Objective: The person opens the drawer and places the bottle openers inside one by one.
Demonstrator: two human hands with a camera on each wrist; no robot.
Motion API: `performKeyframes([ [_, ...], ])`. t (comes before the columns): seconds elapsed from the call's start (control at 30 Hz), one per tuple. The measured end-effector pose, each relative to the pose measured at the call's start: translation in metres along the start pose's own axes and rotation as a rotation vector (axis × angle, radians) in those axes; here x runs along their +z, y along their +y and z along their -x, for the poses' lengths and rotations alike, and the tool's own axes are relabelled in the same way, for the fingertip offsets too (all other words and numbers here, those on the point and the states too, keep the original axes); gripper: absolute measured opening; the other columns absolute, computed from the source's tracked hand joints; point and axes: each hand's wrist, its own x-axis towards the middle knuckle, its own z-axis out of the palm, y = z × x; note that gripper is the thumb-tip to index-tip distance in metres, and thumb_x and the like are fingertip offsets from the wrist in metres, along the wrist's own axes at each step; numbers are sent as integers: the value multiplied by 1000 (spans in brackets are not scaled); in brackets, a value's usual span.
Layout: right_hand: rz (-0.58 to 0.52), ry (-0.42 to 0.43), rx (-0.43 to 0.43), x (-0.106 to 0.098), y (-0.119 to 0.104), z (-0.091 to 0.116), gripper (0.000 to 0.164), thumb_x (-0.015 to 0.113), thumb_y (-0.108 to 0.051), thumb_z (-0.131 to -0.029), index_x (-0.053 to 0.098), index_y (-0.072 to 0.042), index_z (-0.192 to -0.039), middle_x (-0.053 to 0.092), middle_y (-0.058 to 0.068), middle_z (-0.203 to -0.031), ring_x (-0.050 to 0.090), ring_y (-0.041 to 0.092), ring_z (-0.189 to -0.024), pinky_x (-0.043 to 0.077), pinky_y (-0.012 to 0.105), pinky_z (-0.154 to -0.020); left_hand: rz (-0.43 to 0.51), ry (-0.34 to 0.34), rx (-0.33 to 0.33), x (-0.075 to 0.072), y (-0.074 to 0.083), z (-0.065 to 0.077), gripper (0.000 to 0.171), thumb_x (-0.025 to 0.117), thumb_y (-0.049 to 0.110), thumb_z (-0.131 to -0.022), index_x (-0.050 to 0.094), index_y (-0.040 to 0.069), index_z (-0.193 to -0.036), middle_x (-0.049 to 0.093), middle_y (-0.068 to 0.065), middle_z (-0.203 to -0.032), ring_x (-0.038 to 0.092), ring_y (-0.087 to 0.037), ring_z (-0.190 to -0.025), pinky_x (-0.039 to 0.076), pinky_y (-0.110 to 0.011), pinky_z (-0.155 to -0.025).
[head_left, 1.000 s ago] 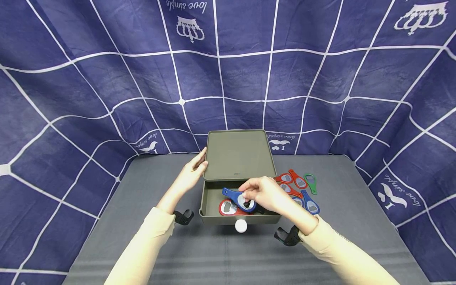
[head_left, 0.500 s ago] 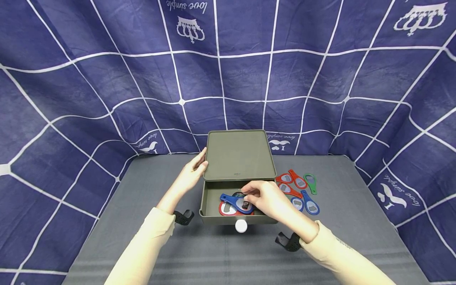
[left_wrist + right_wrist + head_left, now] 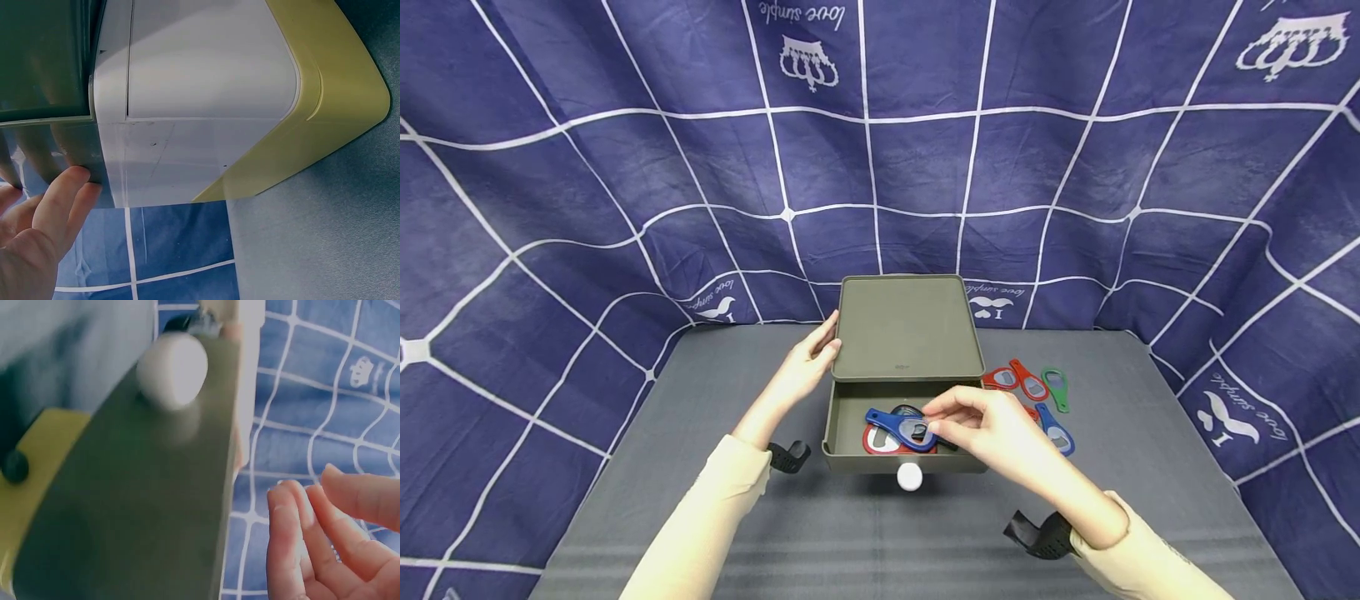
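Observation:
A small box (image 3: 908,325) with an olive-green top has its drawer (image 3: 865,464) pulled out toward me, a white round knob (image 3: 910,477) on the front. In the drawer a blue bottle opener (image 3: 891,423) lies over a red bottle opener (image 3: 874,440), with black ones partly hidden beside them. My left hand (image 3: 797,372) rests its fairly straight fingers against the box's left side; in the left wrist view these fingers (image 3: 65,197) touch its side wall. My right hand (image 3: 992,425) hovers over the drawer's right part, fingers loosely bent and thumb apart, holding nothing.
Right of the box, several bottle openers lie on the grey cloth: a red one (image 3: 1028,380), a green one (image 3: 1056,389) and a blue one (image 3: 1057,433) among them. My right hand covers some. A blue checked curtain (image 3: 917,167) stands behind the box.
My right hand has lowered the blue bottle opener into the drawer, let it go and drawn back to the right. The left hand stays at the box's side.

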Motion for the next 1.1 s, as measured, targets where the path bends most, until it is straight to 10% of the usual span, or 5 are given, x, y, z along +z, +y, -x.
performKeyframes([
  [0.53,-281,-217,-7,59,47,51,18,66,-21,-94,71,-4,-96,74,7,-82,65,-1,-71,60,24,-62,18,4,14,1,-3,-1,53,45,15,-105,29,10,-155,39,-22,-152,58,-27,-108,54,-34,-91],
  [1.1,-549,16,68,95,62,42,32,50,-14,-103,58,15,-115,71,29,-92,69,4,-73,61,25,-66,43,0,-3,1,-3,-1,53,45,15,-105,29,12,-156,38,-20,-153,56,-29,-118,53,-35,-92],
])
